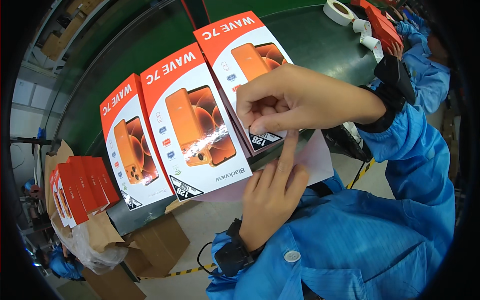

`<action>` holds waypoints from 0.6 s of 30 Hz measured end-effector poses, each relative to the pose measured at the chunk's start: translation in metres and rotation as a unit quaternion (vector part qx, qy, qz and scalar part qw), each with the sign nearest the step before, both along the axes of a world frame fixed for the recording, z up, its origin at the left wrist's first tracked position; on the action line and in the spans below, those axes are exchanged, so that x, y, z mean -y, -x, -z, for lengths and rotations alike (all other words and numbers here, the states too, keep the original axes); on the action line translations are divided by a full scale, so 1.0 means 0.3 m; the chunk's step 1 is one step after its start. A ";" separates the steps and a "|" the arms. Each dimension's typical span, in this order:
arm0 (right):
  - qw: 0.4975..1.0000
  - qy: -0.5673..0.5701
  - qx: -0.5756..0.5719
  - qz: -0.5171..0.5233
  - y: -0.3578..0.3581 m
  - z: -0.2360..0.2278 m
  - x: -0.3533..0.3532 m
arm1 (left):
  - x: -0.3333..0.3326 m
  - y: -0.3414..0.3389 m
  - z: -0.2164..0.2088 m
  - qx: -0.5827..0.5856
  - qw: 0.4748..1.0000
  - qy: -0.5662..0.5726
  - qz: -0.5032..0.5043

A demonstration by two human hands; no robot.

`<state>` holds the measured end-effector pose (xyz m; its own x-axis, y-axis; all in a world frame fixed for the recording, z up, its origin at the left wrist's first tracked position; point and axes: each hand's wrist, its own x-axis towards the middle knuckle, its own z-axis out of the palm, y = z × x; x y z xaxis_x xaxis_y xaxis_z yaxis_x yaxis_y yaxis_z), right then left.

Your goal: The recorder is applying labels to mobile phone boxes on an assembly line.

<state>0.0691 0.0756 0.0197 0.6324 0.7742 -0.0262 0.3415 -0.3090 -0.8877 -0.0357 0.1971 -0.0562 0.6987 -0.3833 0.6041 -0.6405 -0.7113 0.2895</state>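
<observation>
Three red-and-white phone boxes lie side by side: a left box (pixel 131 145), a middle box (pixel 197 122) and a right box (pixel 245 55). Each pictures an orange phone. Black triangular labels mark the lower corners, including the one on the middle box (pixel 186 189). Over the right box my right hand (pixel 285 100) has curled fingers, its thumb against the black triangular label (pixel 261 141); anything inside the curl is hidden. Below, my left hand (pixel 272 200) stretches its index finger to the box's edge, the others bent over a pale pink sheet (pixel 316 157) that extends past the table edge.
Several more red boxes (pixel 82 187) stand at the left, beside brown paper and clear plastic (pixel 97 250). Cardboard (pixel 160 245) lies below the green table (pixel 320 55). A label roll (pixel 338 12) sits at the far right, near a co-worker in blue (pixel 425 65) handling red boxes.
</observation>
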 end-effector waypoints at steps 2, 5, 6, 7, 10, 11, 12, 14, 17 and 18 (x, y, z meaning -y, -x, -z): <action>1.000 0.002 0.010 -0.005 -0.006 -0.001 -0.002 | -0.005 -0.007 0.004 0.010 1.000 -0.010 -0.009; 1.000 0.004 0.011 -0.027 -0.010 0.003 -0.001 | -0.002 -0.007 0.006 0.011 1.000 -0.005 -0.018; 1.000 0.005 0.009 -0.026 -0.011 0.006 0.001 | 0.000 -0.008 0.007 0.009 1.000 -0.004 -0.016; 0.999 -0.010 0.021 -0.028 -0.013 0.009 0.002 | 0.001 -0.009 0.007 0.010 1.000 -0.003 -0.017; 0.999 -0.022 0.030 -0.029 -0.015 0.014 0.002 | 0.001 -0.009 0.006 0.007 1.000 -0.006 -0.021; 0.999 -0.021 0.031 -0.028 -0.015 0.015 0.003 | 0.001 -0.008 0.006 0.005 1.000 -0.010 -0.025; 0.999 -0.021 0.029 -0.027 -0.016 0.018 0.004 | 0.002 -0.008 0.006 0.004 1.000 -0.010 -0.023; 0.997 -0.034 0.061 -0.027 -0.017 0.022 0.008 | 0.004 -0.009 0.006 0.006 1.000 -0.005 -0.022; 0.998 -0.019 0.049 -0.029 -0.015 0.001 0.003 | 0.003 -0.009 0.005 0.010 1.000 -0.005 -0.026; 0.998 -0.018 0.049 -0.028 -0.015 -0.001 0.003 | 0.003 -0.008 0.005 0.009 1.000 -0.005 -0.024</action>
<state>0.0734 0.0746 0.0200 0.5865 0.8075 0.0630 0.4434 -0.2549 -0.8593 -0.0332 0.1961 -0.0577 0.7051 -0.3553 0.6137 -0.6104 -0.7446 0.2703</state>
